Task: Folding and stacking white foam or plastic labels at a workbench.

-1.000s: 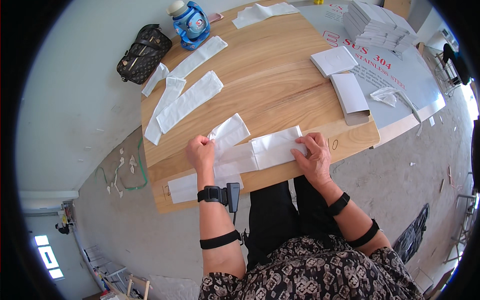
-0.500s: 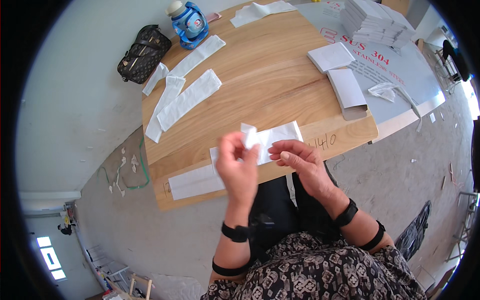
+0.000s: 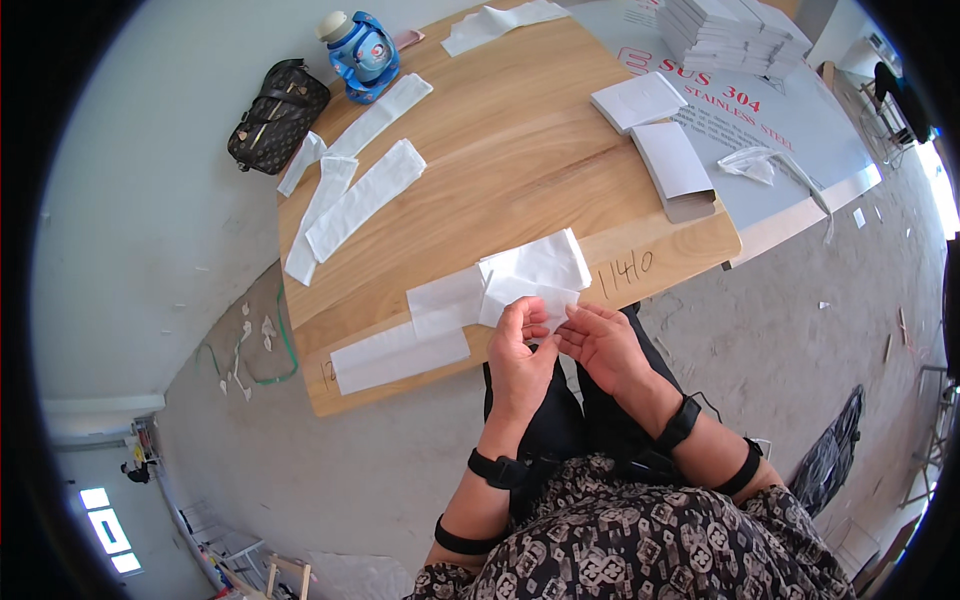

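Note:
At the table's near edge, my left hand [image 3: 524, 345] and my right hand [image 3: 603, 345] are closed, fingertips close together. Between them they pinch the lower edge of a thin, translucent white sheet [image 3: 530, 298], which could be a flat bag. Its upper part spreads over a white stack [image 3: 545, 262] of similar pieces. Left of the stack lies another white sheet [image 3: 440, 302], partly overlapping a long white strip [image 3: 392, 358] along the edge. My fingertips hide the sheet's lower edge.
On the wooden table [image 3: 480, 130] lie folded white strips [image 3: 368, 195], a blue bottle [image 3: 362, 58], a dark patterned bag [image 3: 279, 116] and white boxes [image 3: 674, 160]. A metal-topped table [image 3: 760, 120] adjoins on the right, bearing stacked white boxes [image 3: 725, 40] and a crumpled plastic piece [image 3: 750, 163].
Both hands have come down toward me and closer together. The white sheet, earlier bunched up in my left hand, is now spread out and held by both hands.

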{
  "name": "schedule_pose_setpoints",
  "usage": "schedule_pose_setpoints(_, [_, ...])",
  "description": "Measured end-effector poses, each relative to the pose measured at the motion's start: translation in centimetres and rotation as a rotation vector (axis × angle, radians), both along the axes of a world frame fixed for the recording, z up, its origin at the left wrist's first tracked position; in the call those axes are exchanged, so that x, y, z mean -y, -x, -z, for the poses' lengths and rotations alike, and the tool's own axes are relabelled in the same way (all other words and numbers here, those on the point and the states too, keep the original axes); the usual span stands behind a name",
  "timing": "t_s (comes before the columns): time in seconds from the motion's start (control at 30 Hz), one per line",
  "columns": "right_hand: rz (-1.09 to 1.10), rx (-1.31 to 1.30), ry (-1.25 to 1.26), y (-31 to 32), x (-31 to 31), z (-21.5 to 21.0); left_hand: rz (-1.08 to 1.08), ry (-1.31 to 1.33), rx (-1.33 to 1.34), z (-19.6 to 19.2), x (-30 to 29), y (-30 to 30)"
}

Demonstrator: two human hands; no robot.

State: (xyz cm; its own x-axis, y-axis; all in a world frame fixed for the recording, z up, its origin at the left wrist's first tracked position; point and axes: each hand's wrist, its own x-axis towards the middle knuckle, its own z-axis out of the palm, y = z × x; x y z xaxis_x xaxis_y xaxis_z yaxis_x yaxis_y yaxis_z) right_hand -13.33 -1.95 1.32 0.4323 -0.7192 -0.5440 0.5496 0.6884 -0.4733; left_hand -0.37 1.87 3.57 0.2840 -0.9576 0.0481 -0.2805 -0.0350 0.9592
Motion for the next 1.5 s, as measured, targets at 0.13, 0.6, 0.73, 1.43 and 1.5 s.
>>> schedule_pose_setpoints(0.13, [0.021,-0.050,0.007,-0.1,-0.2,-0.8,-0.008,0.006,0.099,-0.3,-0.2,0.2])
schedule_pose_setpoints(0.6, [0.045,-0.029,-0.011,0.2,-0.5,0.3,0.011,0.083,0.353,-0.2,-0.6,0.5])
schedule_pose_setpoints(0.73, [0.072,-0.035,-0.009,0.2,-0.6,0.0,0.029,0.025,0.202,-0.4,-0.5,0.7])
schedule_pose_setpoints(1.43, [0.047,-0.247,0.387,6.4,5.1,-2.5,-0.299,0.076,-0.102,-1.2,0.0,-3.9])
schedule_pose_setpoints(1.5, [0.015,-0.308,0.449,7.8,6.6,-2.3,-0.286,0.024,-0.122,-0.9,0.4,-4.6])
